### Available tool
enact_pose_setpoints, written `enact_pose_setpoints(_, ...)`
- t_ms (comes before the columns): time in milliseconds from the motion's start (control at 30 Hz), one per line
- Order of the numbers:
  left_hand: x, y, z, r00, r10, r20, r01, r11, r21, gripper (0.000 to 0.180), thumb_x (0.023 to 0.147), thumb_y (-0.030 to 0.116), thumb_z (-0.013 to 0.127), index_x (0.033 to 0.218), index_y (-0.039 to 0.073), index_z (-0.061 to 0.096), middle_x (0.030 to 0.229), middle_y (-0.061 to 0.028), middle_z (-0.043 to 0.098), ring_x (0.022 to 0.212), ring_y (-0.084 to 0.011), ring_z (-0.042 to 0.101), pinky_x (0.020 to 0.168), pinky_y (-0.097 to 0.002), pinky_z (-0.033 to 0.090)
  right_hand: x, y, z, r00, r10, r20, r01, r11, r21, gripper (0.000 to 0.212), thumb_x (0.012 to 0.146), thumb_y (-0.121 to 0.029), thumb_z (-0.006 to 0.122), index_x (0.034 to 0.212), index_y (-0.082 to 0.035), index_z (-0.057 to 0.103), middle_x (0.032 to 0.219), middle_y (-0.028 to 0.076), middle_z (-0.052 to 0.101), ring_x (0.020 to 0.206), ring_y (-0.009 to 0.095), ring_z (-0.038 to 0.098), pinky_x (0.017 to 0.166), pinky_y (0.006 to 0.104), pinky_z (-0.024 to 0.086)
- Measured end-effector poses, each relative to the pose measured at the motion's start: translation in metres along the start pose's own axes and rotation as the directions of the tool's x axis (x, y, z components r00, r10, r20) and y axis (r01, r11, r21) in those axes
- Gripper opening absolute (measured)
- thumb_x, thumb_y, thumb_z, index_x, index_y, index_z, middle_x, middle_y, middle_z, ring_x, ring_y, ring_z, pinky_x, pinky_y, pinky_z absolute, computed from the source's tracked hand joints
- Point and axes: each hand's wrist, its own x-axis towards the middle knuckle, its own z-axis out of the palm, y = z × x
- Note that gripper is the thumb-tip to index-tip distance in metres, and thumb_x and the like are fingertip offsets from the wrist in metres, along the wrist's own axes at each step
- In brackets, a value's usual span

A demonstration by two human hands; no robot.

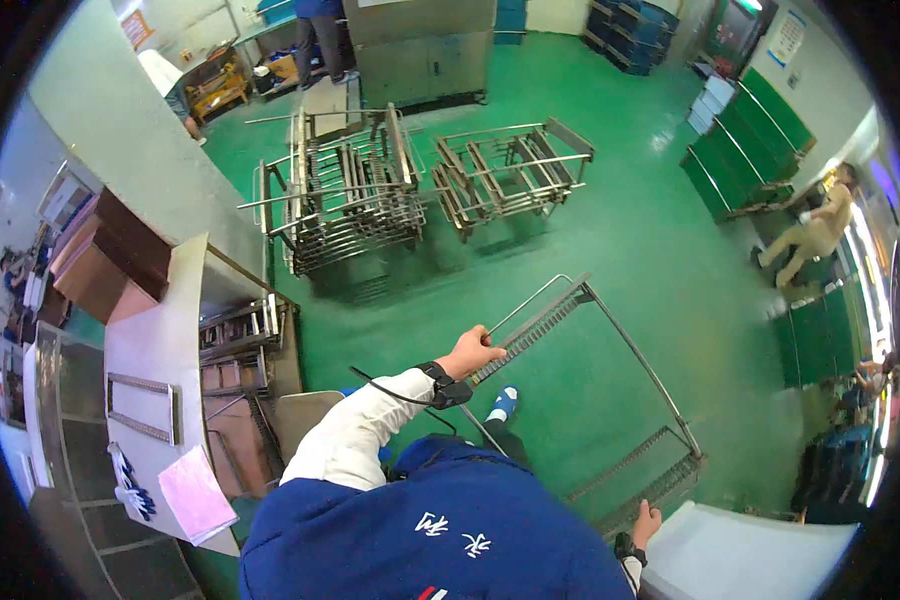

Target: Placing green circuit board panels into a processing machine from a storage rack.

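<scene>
A metal rack frame (542, 332) with slotted, comb-like side bars and thin connecting rods is held out over the floor in front of me. My left hand (472, 353) is closed round its near-left end, at the slotted bar. At the lower right, my right hand (647, 522) grips the other slotted side by its near edge; part of that hand's hold is hidden. The frame is tilted, with its far corner pointing away from me. Both wrists wear dark bands, and a black cable hangs by the left one.
Stacked metal racks (345, 200) stand on the green floor ahead, beside another rack pile (510, 170). A table (155, 345) at left bears a small frame, pink paper (197, 490) and gloves. A white surface (745, 555) lies close by my right hand. Other people stand farther off.
</scene>
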Motion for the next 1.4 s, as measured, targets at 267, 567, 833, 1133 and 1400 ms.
enact_pose_setpoints(267, 0.047, 0.009, -0.046, 0.959, -0.165, -0.230, 0.118, 0.971, -0.206, 0.036, 0.072, 0.022, 0.085, 0.085, 0.004, 0.056, 0.081, -0.0071, 0.061, 0.076, -0.0183, 0.057, 0.068, -0.0346, 0.048, 0.134, -0.069, 0.117, 0.953, -0.114, 0.281, 0.081, 0.989, 0.127, 0.039, 0.081, -0.016, 0.080, 0.070, -0.002, 0.045, 0.070, -0.001, 0.040, 0.066, 0.014, 0.036, 0.060, 0.0351, 0.036)
enact_pose_setpoints(567, 0.062, 0.005, -0.155, 0.784, -0.409, -0.467, 0.147, 0.854, -0.500, 0.023, 0.079, 0.014, 0.081, 0.089, 0.006, 0.062, 0.076, -0.0027, 0.061, 0.066, -0.0139, 0.056, 0.057, -0.0329, 0.047, 0.253, -0.253, 0.281, 0.786, -0.435, 0.439, 0.414, 0.898, 0.149, 0.035, 0.078, -0.026, 0.080, 0.083, 0.003, 0.062, 0.081, 0.007, 0.060, 0.075, 0.016, 0.054, 0.069, 0.0343, 0.046)
enact_pose_setpoints(833, 0.060, 0.002, -0.396, 0.648, -0.317, -0.693, -0.054, 0.888, -0.456, 0.023, 0.083, 0.016, 0.078, 0.098, 0.003, 0.065, 0.078, -0.0015, 0.062, 0.068, -0.0130, 0.055, 0.060, -0.0309, 0.045, 0.182, -0.547, 0.480, 0.568, -0.521, 0.637, 0.241, 0.846, 0.476, 0.049, 0.084, -0.022, 0.078, 0.121, 0.007, 0.064, 0.110, 0.010, 0.068, 0.097, 0.017, 0.062, 0.085, 0.0322, 0.051)
enact_pose_setpoints(1133, 0.107, -0.030, -0.677, 0.617, -0.172, -0.768, -0.263, 0.875, -0.407, 0.012, 0.091, 0.013, 0.072, 0.086, 0.010, 0.062, 0.077, 0.0047, 0.058, 0.068, -0.0064, 0.049, 0.061, -0.0245, 0.039, 0.033, -0.859, 0.672, 0.334, -0.699, 0.632, 0.355, 0.715, 0.603, 0.053, 0.082, -0.027, 0.079, 0.122, 0.004, 0.065, 0.110, 0.015, 0.070, 0.101, 0.022, 0.066, 0.088, 0.0346, 0.052)
enact_pose_setpoints(1400, 0.237, -0.106, -0.779, 0.658, -0.301, -0.690, -0.015, 0.911, -0.412, 0.016, 0.093, 0.021, 0.072, 0.087, 0.008, 0.063, 0.074, 0.0048, 0.059, 0.058, -0.0053, 0.047, 0.052, -0.0237, 0.038, -0.053, -0.967, 0.772, 0.318, -0.582, 0.749, 0.219, 0.813, 0.539, 0.067, 0.085, -0.033, 0.077, 0.136, 0.004, 0.054, 0.128, 0.018, 0.064, 0.117, 0.027, 0.062, 0.100, 0.0372, 0.049)
